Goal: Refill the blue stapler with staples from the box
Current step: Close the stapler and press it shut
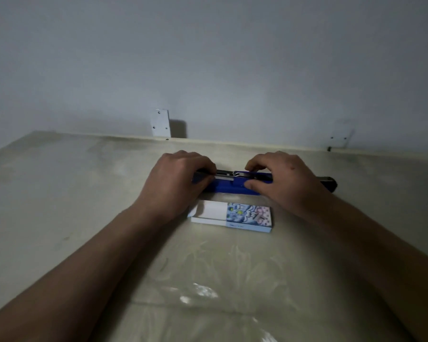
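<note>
The blue stapler (229, 186) lies lengthwise across the table, opened flat, with its metal staple channel (226, 175) showing on top and its dark top arm (328, 181) swung out to the right. My left hand (177, 180) pinches the left end of the metal channel; what is between its fingertips is hidden. My right hand (282, 180) presses on the stapler's middle and right part, thumb on the blue base. The staple box (232, 216), white with a blue printed sleeve slid partly open, lies just in front of the stapler, touched by neither hand.
The beige table (84, 206) meets a pale wall at the back. Two white metal brackets (160, 123) (340, 135) stand at the table's rear edge, behind the stapler.
</note>
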`<state>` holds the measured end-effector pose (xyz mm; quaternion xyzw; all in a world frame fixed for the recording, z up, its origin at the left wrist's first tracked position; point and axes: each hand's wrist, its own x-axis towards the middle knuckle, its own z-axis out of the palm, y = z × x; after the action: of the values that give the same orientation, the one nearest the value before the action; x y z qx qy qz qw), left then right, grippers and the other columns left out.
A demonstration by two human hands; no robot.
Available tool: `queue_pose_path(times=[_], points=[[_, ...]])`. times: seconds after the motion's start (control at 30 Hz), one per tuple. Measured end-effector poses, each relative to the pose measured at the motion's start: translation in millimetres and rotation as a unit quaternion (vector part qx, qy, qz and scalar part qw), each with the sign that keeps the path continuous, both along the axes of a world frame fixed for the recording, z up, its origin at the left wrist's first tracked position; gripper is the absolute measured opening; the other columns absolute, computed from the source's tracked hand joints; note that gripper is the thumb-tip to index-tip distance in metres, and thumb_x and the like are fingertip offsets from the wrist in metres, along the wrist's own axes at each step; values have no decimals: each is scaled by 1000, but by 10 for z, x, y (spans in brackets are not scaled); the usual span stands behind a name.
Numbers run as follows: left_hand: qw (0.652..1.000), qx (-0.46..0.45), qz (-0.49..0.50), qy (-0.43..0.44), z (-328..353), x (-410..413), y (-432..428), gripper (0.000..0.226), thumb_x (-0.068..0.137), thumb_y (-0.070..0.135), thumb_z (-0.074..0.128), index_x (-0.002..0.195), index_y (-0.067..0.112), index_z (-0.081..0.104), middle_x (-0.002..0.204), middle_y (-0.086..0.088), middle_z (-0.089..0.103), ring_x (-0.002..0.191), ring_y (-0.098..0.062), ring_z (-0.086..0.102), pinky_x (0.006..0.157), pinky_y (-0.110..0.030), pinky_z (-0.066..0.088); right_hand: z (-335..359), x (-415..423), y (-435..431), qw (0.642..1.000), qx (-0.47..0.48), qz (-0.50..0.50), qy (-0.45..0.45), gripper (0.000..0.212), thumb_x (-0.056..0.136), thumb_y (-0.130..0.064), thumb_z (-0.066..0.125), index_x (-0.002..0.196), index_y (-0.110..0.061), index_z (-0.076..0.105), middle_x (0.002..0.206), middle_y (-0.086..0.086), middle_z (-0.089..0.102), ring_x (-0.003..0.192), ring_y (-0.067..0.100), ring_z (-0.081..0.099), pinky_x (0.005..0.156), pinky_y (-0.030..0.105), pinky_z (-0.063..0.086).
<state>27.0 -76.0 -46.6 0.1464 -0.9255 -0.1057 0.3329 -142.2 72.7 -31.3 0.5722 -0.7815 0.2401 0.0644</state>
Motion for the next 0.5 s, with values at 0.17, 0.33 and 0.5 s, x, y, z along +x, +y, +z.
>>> queue_pose_path(times=[0.17,0.33,0.5], points=[[1000,-5,-1,0,19,-22,65,18,80,10,74,95,19,76,93,1,76,82,-24,66,76,-38,53,-12,-195,219,999,20,-29,-1,24,79,-31,71,101,-20,68,94,0,67,91,19,56,82,36,42],[1000,-1,-2,-5,8,-29,44,18,81,9,74,96,19,76,95,3,75,83,-21,66,78,-38,53,-61,-346,380,998,-7,-67,-2,28,77,-39,72,99,-22,67,91,-4,68,88,17,58,80,34,44],[1000,14,5,0,-26,-26,7,21,82,8,75,97,23,77,96,11,73,84,-11,65,80,-15,45,-122,-432,482,995,-21,-100,-7,48,75,-52,68,112,-23,60,93,-8,65,87,14,56,79,34,47]])
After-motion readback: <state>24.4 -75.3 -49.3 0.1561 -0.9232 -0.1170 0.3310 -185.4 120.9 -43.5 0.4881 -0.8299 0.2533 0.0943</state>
